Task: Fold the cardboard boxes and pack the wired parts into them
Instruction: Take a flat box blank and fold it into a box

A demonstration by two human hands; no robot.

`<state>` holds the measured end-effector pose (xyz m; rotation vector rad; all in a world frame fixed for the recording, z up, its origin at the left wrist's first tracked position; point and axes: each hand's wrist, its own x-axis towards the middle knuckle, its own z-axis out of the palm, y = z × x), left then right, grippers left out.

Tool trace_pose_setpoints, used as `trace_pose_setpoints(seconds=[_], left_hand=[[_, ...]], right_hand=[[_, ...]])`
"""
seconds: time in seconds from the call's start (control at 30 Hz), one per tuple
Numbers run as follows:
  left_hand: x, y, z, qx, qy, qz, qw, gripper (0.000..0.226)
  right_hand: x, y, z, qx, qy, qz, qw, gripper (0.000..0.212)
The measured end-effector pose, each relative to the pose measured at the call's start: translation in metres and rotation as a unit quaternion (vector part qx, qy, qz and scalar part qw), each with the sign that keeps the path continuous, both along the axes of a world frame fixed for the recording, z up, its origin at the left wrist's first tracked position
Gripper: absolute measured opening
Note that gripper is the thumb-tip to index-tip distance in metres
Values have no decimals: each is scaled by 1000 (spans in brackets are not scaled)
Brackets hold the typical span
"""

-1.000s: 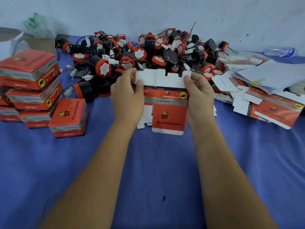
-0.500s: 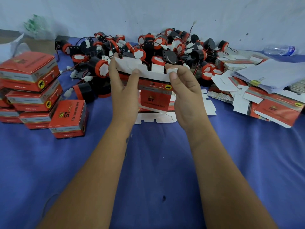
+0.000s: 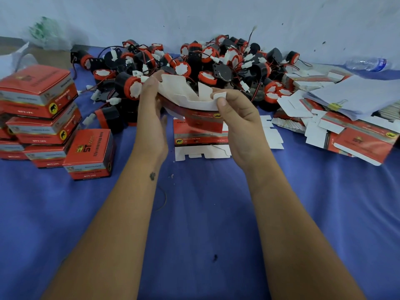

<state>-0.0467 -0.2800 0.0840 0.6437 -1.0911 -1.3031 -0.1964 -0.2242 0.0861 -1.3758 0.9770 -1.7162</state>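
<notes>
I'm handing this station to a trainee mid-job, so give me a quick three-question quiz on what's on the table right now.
1. True or false: the box blank held by the left hand and right hand is already folded shut.
2. Where are the finished boxes stacked: A) person's left, B) person's right, C) behind the wired parts?
3. Fill in: the loose flat blanks lie on the person's ____ side, under a clipped paper stack.

Key: 1 false, it is open with its white inside showing; 2 A; 3 right.
</notes>
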Motion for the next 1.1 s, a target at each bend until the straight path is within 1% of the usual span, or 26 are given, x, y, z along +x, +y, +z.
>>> trace_pose_setpoints(seconds=[0.07,0.13,0.23,0.3,0.37,0.4,0.47,0.5,0.57,0.63,0.67,0.77,0.87,1.0,1.03,1.1], left_hand=[[-1,-1,-3,-13,-33,-16,999,61],[-2,-2,-8,-38,-69,-25,997,66],[-4,1,-12,-103,-143,-67,982,79],[-10,5,-14,-133,-175,-84,972,89],[-17,10,-14,-147,-199,-66,967,97],[-20,12,-14,-153,-212,-46,964,98],[-23,14,-12,-161,-227,-18,960,93],[-22,13,-12,-161,-229,-10,960,91],[-18,10,-11,-158,-233,-4,960,88],[-14,7,-12,-155,-250,-14,956,84],[-13,6,-12,-153,-260,-24,953,81],[-11,5,-14,-151,-268,-67,949,76],[-11,4,-16,-139,-249,-108,952,72],[-12,5,-19,-93,-217,-145,961,67],[-13,5,-19,-83,-206,-149,964,63],[-13,4,-19,-54,-158,-167,972,48]], right_hand=[[-2,0,0,6,-5,-24,1000,18],[0,0,0,14,2,-45,999,19],[3,-2,-4,14,5,-51,999,18],[5,-3,-4,3,-21,-47,999,23],[6,-3,-3,-13,-51,-36,998,34],[6,-3,-3,-26,-55,-33,998,42],[7,-4,-3,-32,-60,-45,997,60],[8,-4,-3,-14,-67,-59,996,65],[8,-6,-5,33,-72,-82,993,62],[6,-7,-8,67,-43,-101,992,53],[5,-7,-9,77,-23,-113,990,51],[6,-7,-9,88,20,-147,985,57],[7,-8,-11,91,37,-184,978,52],[7,-8,-12,108,25,-214,970,39],[7,-8,-13,106,35,-229,967,35],[8,-8,-14,97,54,-249,962,24]])
